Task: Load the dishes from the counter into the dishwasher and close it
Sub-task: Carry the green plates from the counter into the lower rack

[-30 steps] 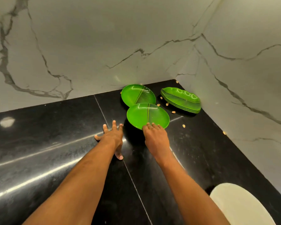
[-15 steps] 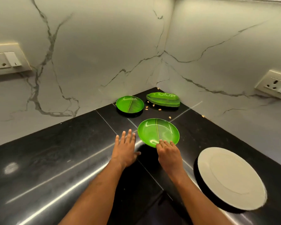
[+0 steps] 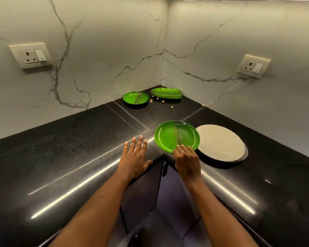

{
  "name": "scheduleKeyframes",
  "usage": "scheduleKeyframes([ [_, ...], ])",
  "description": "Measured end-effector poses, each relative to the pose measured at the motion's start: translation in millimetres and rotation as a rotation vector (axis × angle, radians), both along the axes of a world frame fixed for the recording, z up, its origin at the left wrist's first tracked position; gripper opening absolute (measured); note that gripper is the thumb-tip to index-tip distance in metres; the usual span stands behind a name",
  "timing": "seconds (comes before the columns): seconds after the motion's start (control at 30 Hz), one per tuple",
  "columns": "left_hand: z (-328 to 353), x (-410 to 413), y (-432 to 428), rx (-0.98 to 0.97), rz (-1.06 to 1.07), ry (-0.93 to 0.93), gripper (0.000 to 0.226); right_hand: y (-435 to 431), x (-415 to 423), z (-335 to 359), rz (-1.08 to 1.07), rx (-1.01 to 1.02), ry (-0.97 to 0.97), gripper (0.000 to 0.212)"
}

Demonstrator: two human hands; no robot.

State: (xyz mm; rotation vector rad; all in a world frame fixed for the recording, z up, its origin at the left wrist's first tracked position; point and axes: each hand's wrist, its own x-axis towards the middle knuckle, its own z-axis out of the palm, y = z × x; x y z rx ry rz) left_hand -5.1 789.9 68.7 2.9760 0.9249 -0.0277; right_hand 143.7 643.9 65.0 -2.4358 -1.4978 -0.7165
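Observation:
My right hand (image 3: 186, 162) grips the near rim of a round green plate (image 3: 175, 135), fingers over its top edge, at the inner corner edge of the black counter (image 3: 61, 157). My left hand (image 3: 135, 157) lies flat with fingers spread on the counter just left of that plate. A second round green plate (image 3: 136, 98) sits far back near the wall corner. Beside it on the right is a stack of green leaf-shaped plates (image 3: 167, 93). A large white plate (image 3: 221, 142) lies right of the held plate, almost touching it.
Small crumbs (image 3: 157, 99) are scattered near the back plates. Marble walls meet at the corner, with a socket on the left wall (image 3: 31, 55) and one on the right wall (image 3: 253, 66). Dark cabinet fronts (image 3: 159, 202) lie below the counter corner.
My right hand has drawn the green plate from the back corner toward the counter's front edge, beside the white plate. My left hand slid back with it. The view pulled back.

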Motion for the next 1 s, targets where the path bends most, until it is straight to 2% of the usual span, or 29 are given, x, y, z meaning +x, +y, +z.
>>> scheduleKeyframes([
  [0.37, -4, -115, -78, 0.025, -0.087, 0.045, 0.086, -100, -127, -8, -0.096, 0.019, 0.026, 0.035],
  [0.73, -48, -242, -170, -0.142, -0.234, 0.111, 0.084, -224, -290, -47, -0.243, -0.092, 0.068, 0.041],
  [1.0, -71, -284, -257, -0.192, -0.361, 0.195, 0.080, -309, -364, -72, -0.351, -0.139, 0.204, 0.039],
])
